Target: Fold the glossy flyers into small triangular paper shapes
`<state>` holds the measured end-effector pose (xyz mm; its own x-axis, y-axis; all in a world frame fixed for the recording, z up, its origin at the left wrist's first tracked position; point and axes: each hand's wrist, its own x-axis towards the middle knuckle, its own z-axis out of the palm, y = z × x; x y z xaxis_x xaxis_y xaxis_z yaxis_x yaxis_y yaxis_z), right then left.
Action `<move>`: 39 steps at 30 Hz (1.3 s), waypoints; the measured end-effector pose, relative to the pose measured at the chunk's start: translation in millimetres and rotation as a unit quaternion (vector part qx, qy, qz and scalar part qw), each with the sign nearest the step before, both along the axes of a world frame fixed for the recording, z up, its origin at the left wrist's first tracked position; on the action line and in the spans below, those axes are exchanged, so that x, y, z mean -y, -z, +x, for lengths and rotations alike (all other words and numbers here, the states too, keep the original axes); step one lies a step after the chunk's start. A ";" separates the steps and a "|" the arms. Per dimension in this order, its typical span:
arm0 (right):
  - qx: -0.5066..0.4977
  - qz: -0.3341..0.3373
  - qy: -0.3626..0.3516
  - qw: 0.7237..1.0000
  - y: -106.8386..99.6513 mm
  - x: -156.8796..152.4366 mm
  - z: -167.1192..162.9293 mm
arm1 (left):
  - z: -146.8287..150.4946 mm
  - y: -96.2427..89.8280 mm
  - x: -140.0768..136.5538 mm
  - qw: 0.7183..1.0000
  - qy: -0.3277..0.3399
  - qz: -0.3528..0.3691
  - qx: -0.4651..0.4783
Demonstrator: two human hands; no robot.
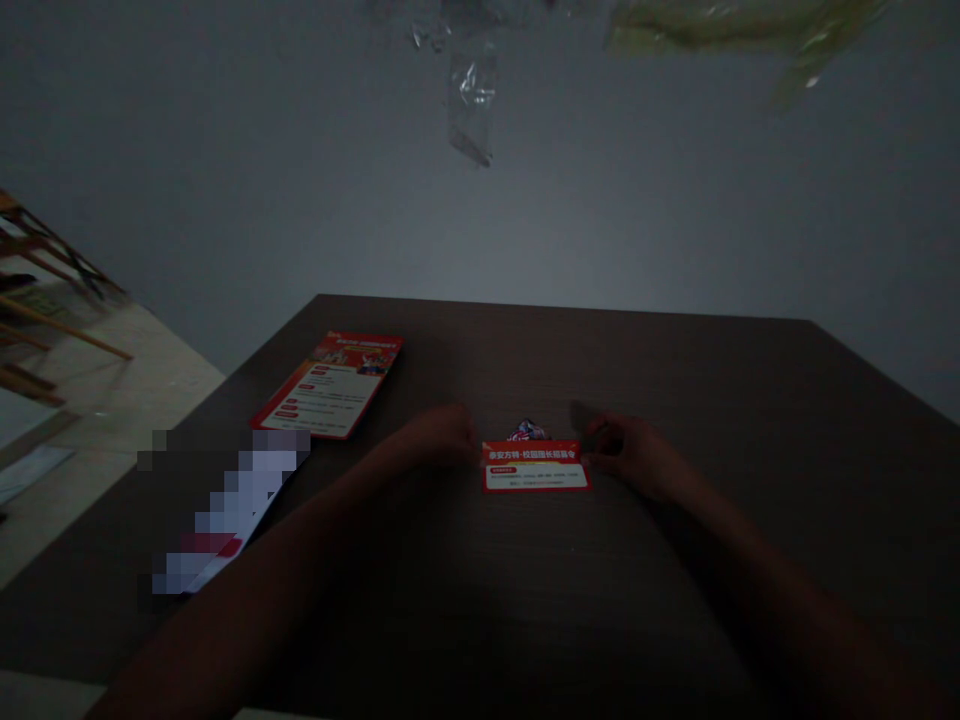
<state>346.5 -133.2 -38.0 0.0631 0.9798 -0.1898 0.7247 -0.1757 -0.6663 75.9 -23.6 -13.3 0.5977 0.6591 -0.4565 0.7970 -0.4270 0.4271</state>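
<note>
A small red-and-white printed flyer (535, 478), which looks folded, lies in the middle of the dark table. A colourful piece of print (529, 430) pokes up behind its top edge; whether it is part of the same sheet I cannot tell. At the flyer's left edge, my left hand (441, 434) is closed, its fingertips partly hidden. My right hand (634, 456) pinches the right edge between thumb and fingers, with a gap showing inside the curl.
A stack of similar red-and-white flyers (334, 385) lies at the table's left. Nearer me is a pale, pixel-blurred sheet (244, 515). The table (675, 365) meets a grey wall with clear plastic (472, 95) and yellowish tape (697, 30). Wooden furniture legs (67, 325) stand on the floor at left.
</note>
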 end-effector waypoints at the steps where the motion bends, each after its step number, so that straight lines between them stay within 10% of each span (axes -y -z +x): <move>1: 0.000 -0.001 -0.001 1.000 0.4 -0.2 0.5 | -0.4 0.7 -0.7 1.000 0.005 -0.009 -0.004; 39: 0.099 0.104 -0.108 0.984 -10.9 8.6 -12.5 | 5.9 3.6 5.8 0.997 0.042 -0.009 0.064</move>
<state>334.0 -141.8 -27.2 -0.1350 0.9908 0.0118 0.8491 0.1218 -0.5140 81.8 -29.4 -16.9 0.7047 0.5965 -0.3842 0.6972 -0.4819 0.5307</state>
